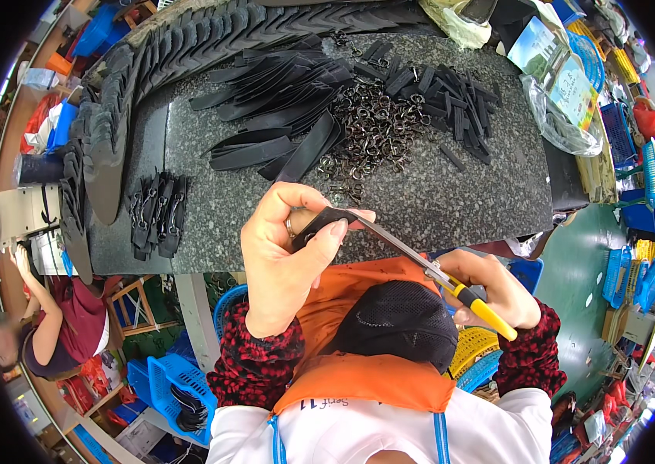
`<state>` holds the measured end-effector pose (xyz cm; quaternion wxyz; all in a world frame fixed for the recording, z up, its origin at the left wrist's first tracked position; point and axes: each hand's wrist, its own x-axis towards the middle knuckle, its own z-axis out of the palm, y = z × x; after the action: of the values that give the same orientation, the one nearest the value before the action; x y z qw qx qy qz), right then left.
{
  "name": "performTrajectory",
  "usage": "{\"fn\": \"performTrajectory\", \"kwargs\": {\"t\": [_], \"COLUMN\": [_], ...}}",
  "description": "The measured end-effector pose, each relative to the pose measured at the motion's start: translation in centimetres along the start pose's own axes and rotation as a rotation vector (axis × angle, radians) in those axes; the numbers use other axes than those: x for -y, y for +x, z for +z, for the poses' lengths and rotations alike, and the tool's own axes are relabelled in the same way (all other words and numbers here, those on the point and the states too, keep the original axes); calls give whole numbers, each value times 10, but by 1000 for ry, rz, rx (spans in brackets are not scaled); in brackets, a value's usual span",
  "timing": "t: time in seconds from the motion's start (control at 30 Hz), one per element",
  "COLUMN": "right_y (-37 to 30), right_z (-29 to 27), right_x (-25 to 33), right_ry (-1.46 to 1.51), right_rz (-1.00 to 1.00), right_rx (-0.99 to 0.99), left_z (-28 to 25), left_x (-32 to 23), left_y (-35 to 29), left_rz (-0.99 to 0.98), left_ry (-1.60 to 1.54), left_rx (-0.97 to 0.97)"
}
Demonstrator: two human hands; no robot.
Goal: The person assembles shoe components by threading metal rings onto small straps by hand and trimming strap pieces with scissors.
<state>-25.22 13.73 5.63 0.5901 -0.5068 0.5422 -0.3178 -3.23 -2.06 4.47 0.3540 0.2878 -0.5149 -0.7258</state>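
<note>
Pinched in my left hand [277, 251] is a small folded piece of black strap [336, 216], raised over the front edge of the speckled grey table [459, 213]. My right hand [493, 286] grips a pair of scissors [488, 311] with yellow and black handles. Their narrow metal blades point left, and the tips reach the strap beside my left fingers; whether they touch it I cannot tell. Beyond my hands lie a heap of metal swivel hooks [377, 127], long black straps [273, 100] and short black strips [462, 108]. Several straps with hooks attached [159, 213] lie at the left.
Overlapping dark curved pieces [111, 127] line the table's far and left sides. A clear plastic bag [567, 127] with printed cards is at the right rear. An orange apron [374, 383] and black mesh [401, 325] are below my hands. Another person [64, 332] works at left, near a blue basket [180, 379].
</note>
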Motion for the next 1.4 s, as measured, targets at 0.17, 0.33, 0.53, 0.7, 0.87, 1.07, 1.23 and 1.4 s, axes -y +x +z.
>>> {"fn": "performTrajectory", "kwargs": {"t": [0.17, 0.33, 0.53, 0.7, 0.87, 1.07, 1.23, 1.4], "right_y": [8, -7, -16, -4, 4, 33, 58, 78], "right_z": [7, -7, -89, -106, -110, -81, -50, -48], "right_x": [2, -39, -89, -85, -74, -50, -42, -50], "right_ry": [-50, -421, -1093, -1217, -1272, -1297, -1149, -1171], "right_rz": [23, 212, 156, 262, 113, -123, -328, -366], "right_rx": [-78, -895, -1192, -1111, -1102, -1294, -961, -942], "left_z": [-6, -20, -75, -133, -153, -175, -175, -163], "left_x": [-1, 19, 3, -11, -39, -4, 20, 16], "left_y": [-2, -1, -19, -12, -6, 7, -1, -2], "left_rz": [0, 53, 1, 260, -13, 103, 527, 626], "left_ry": [-12, 238, 187, 406, 730, 1096, 1530, 1912], "left_rx": [8, 61, -217, -395, -231, -330, -370, -524]}}
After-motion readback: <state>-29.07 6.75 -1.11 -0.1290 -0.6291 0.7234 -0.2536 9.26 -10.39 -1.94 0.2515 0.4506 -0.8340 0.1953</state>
